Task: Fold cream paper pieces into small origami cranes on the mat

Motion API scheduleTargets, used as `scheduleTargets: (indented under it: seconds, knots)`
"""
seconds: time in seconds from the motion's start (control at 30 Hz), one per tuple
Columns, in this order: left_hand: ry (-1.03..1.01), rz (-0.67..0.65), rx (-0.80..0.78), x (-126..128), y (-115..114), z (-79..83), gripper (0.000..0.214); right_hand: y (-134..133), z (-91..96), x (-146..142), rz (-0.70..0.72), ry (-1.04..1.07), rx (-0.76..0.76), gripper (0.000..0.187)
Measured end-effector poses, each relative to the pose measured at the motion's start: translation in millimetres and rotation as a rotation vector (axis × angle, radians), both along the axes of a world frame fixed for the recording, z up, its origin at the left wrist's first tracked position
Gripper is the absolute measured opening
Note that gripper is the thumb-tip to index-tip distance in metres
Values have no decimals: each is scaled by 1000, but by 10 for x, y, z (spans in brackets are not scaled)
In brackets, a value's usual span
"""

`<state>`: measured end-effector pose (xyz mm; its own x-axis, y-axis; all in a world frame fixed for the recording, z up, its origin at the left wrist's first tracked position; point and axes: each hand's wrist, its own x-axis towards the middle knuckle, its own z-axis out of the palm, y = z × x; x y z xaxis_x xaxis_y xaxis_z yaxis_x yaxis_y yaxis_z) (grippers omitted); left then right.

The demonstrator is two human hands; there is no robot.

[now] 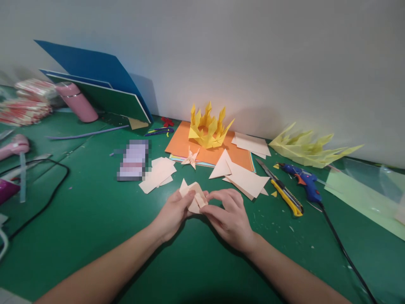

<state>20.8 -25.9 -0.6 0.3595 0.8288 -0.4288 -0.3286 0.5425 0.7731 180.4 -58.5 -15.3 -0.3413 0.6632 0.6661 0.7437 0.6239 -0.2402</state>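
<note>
Both hands hold a small folded piece of pale pink paper above the green table. My left hand grips its left side, thumb laid across the top. With thumb and forefinger, my right hand pinches the right edge; the underside is hidden. Just beyond are pale pink paper sheets on the left, a folded paper triangle and more pink sheets on the right. A small folded pink paper star shape lies at the edge of a stack of orange paper.
A yellow paper crown stands on the stack. To the right lie a yellow utility knife, a blue glue gun with a black cord, and a pale yellow folded paper piece. At left are a blurred-out phone and a pink bottle.
</note>
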Motion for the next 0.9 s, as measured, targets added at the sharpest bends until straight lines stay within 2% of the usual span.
scheduleTargets:
  seconds: [0.3,0.4,0.6,0.9]
  knots:
    - [-5,-53,26,16,-4,39,31,-2,-1,-1,-12,1,-77,16]
    - [1,-75,18,20,-21,30,37,9,-13,1,-74,55,-100,9]
    - [76,-123,102,22,-32,-18,38,35,-50,10,-185,87,-138,13]
    - [192,-86,193,44,-39,-13,36,12,-20,-1,-159,56,-13,12]
